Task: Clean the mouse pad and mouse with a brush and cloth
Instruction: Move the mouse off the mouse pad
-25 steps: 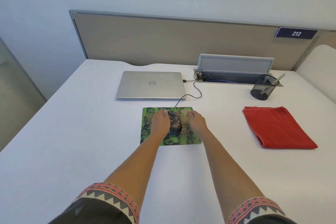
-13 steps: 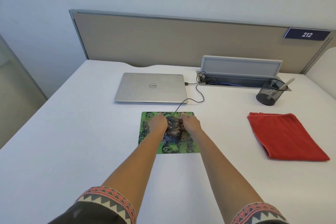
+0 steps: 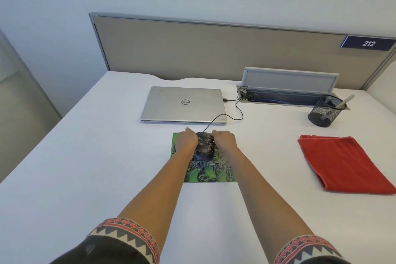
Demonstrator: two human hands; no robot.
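On the white table [image 3: 85, 156], my left grip [image 3: 188, 141] and right grip [image 3: 224, 142] clasp the one dark mouse [image 3: 204, 147] from both sides, atop the one green mouse pad [image 3: 209, 174]. One red cloth [image 3: 340, 163] lies to the right, one closed laptop [image 3: 184, 104] behind, one mesh cup [image 3: 323, 113] farther back.

Office cubicle. Beige partition panel [image 3: 214, 49] in a grey frame stands behind a white worktop [image 3: 85, 156]. A blue number plate [image 3: 368, 43] reads 212. Cable trough [image 3: 289, 97] with flip-up lid set into the worktop. Closed silver laptop [image 3: 184, 104], wired mouse [image 3: 204, 146] on a mouse pad [image 3: 211, 174], mesh pen cup [image 3: 321, 115].
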